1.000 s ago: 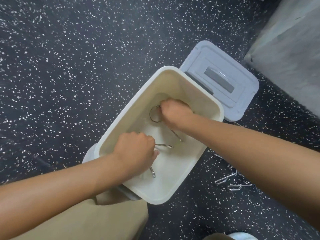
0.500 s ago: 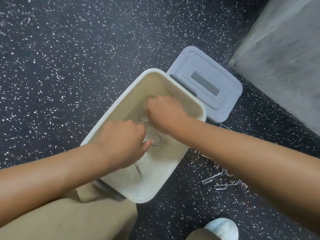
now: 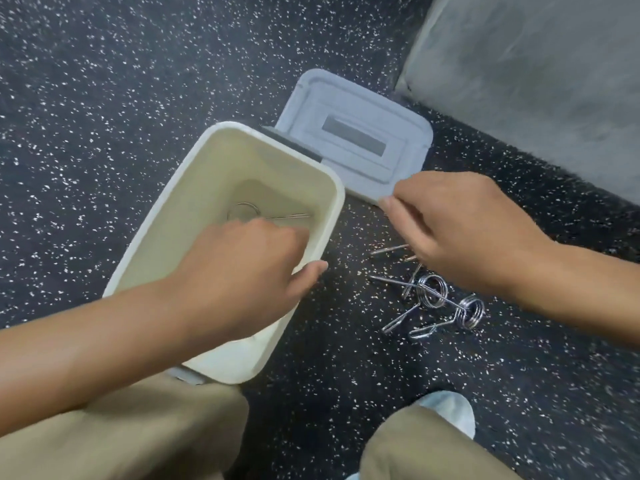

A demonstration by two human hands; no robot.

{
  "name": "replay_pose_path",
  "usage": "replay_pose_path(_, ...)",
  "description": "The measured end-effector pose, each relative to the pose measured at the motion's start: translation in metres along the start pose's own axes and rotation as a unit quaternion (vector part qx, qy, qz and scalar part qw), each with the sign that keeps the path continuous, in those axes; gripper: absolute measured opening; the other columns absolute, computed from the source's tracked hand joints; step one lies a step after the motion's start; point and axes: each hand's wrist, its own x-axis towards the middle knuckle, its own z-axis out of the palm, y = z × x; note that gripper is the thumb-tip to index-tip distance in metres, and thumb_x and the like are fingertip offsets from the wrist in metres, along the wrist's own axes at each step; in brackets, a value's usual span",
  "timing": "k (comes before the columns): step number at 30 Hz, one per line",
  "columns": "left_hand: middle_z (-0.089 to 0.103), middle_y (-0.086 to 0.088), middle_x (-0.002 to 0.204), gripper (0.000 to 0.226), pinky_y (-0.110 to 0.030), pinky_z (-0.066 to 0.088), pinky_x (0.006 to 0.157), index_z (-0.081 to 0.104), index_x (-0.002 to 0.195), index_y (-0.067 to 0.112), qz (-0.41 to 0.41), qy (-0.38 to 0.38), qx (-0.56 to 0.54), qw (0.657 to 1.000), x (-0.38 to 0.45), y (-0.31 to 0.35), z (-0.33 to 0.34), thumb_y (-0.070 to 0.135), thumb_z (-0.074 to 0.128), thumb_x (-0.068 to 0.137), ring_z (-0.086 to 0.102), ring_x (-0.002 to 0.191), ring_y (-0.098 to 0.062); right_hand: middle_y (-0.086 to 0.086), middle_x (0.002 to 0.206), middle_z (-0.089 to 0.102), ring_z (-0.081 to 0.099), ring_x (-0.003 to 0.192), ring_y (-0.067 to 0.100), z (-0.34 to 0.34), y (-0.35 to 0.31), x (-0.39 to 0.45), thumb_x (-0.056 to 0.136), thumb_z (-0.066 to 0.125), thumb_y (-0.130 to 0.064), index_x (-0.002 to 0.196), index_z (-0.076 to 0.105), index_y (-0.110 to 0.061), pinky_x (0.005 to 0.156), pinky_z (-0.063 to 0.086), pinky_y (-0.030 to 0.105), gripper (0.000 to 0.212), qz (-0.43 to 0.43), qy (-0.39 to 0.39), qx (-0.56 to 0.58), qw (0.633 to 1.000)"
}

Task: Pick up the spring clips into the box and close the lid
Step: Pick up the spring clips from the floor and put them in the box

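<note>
A cream box stands open on the speckled floor, with its grey lid lying flat behind it. One wire spring clip lies on the box's bottom. My left hand reaches down into the box, thumb at the right rim and fingers curled out of sight. Several chrome spring clips lie tangled on the floor to the right of the box. Just above them hovers my right hand, fingers loosely apart and holding nothing.
A grey concrete block or wall base fills the top right corner. My knees in tan trousers and a pale shoe are at the bottom. Dark speckled floor surrounds the box.
My right hand has come out of the box and moved right, over the clips on the floor. The clip it held now lies in the box. My left hand stays inside.
</note>
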Motion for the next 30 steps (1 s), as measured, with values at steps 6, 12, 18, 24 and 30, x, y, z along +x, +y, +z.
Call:
replay_pose_path(6,0.059,0.009,0.061,0.046,-0.031,0.049,0.054,0.049,0.078,0.036,0.036,0.018,-0.004,0.999,0.011,0.009,-0.006,0.074,0.024,0.086,0.056,0.059,-0.012,-0.007,0.062,0.047,0.048,0.058,0.020,0.021,0.041,-0.052,0.104,0.041,-0.034,0.069,0.049,-0.019,0.058,0.037,0.035,0.038,0.081,0.027,0.046,0.995)
replay_pose_path(12,0.051,0.015,0.045,0.043,-0.033,0.051,0.050,0.046,0.071,0.043,0.149,-0.034,0.037,0.988,0.047,0.037,-0.017,0.080,0.026,0.082,0.053,0.044,-0.008,-0.003,0.059,0.058,0.054,0.056,0.017,0.057,0.090,-0.122,0.103,0.044,-0.035,0.068,0.060,-0.013,0.057,0.042,0.036,0.045,0.272,0.074,0.132,0.950)
replay_pose_path(18,0.054,0.012,0.053,0.050,-0.033,0.051,0.050,0.042,0.082,0.039,0.258,-0.148,0.150,0.943,0.056,0.086,-0.014,0.079,0.013,0.078,0.057,0.052,-0.013,-0.006,0.067,0.064,0.058,0.059,0.013,0.109,0.114,-0.163,0.099,0.050,-0.038,0.084,0.065,-0.022,0.058,0.045,0.031,0.027,0.436,0.060,0.204,0.874)
replay_pose_path(24,0.054,0.004,0.075,0.030,-0.034,0.048,0.058,0.034,0.100,0.033,0.303,-0.271,0.191,0.893,0.082,0.143,0.010,0.062,0.027,0.096,0.050,0.061,-0.015,-0.012,0.092,0.066,0.059,0.073,0.011,0.142,0.106,-0.170,0.096,0.053,-0.031,0.110,0.057,-0.032,0.071,0.051,0.035,0.015,0.459,0.064,0.285,0.839)
replay_pose_path(30,0.058,0.001,0.080,0.038,-0.040,0.053,0.066,0.038,0.126,0.023,0.304,-0.247,0.139,0.910,0.118,0.175,0.074,0.049,0.038,0.099,0.058,0.073,-0.026,-0.002,0.097,0.065,0.058,0.079,0.021,0.163,0.105,-0.158,0.095,0.046,-0.014,0.122,0.061,-0.030,0.071,0.049,0.035,0.035,0.455,0.003,0.309,0.835)
